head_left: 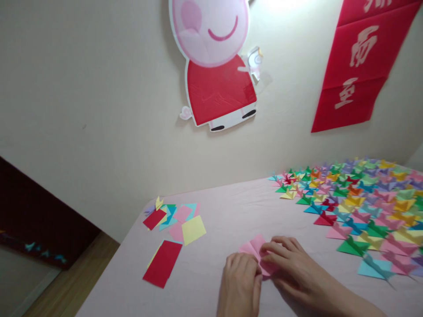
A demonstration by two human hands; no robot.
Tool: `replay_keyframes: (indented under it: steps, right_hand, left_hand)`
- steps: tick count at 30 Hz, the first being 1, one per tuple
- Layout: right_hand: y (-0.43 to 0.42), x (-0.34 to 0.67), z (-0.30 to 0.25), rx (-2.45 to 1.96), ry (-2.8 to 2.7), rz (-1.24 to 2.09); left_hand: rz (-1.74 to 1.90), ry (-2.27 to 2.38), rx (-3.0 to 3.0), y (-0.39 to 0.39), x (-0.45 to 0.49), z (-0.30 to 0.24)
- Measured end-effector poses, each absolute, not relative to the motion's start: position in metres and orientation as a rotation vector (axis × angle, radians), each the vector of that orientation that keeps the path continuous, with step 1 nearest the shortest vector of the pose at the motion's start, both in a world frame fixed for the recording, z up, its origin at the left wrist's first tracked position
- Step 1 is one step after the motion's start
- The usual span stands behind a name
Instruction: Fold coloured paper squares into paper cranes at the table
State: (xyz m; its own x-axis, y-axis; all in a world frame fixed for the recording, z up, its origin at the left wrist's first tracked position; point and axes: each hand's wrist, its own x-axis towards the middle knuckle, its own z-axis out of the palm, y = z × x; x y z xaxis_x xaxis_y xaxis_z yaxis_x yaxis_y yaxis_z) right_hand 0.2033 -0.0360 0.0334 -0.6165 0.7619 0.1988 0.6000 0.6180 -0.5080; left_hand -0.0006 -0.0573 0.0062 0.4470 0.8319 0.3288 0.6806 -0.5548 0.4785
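Observation:
A pink sheet of origami paper [256,246] with creases lies on the pink-covered surface, partly hidden by both hands. My left hand [240,275] is closed over its lower left edge, fingers curled and pressed together. From the right, my right hand [291,262] grips the paper's right side between thumb and fingers. The thumb and some of the fingertips are hidden. To the right, rows of folded paper cranes [355,215] in many colours stand close by. Loose coloured sheets lie farther to the left.
Red paper sheets [164,263] lie at the left, with a yellow sheet [194,230] and several smaller ones behind. The cloth-covered surface [109,281] ends at the left above a wooden floor [74,281]. A pig cutout [220,90] and red banner [352,79] hang on the wall.

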Motion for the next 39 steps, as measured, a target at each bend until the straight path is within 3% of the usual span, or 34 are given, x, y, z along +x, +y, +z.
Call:
replay_keyframes:
  steps: [9,17,26,39]
  right_hand:
    - [-0.02,0.185,0.024,-1.355,-2.228,0.669]
    - [-0.004,0.173,0.021,-1.531,-2.128,0.713]
    - [0.006,0.178,0.021,-1.489,-2.131,0.822]
    - [0.005,0.178,0.01,-1.426,-2.189,0.689]
  left_hand:
    - [0.834,1.413,2.097,-0.06,-0.017,0.006]
    - [0.918,1.465,2.993,-0.066,-0.014,-0.025]
    - [1.131,1.545,3.081,-0.062,-0.007,-0.042]
    - [0.836,1.665,3.083,-0.067,-0.01,-0.069]
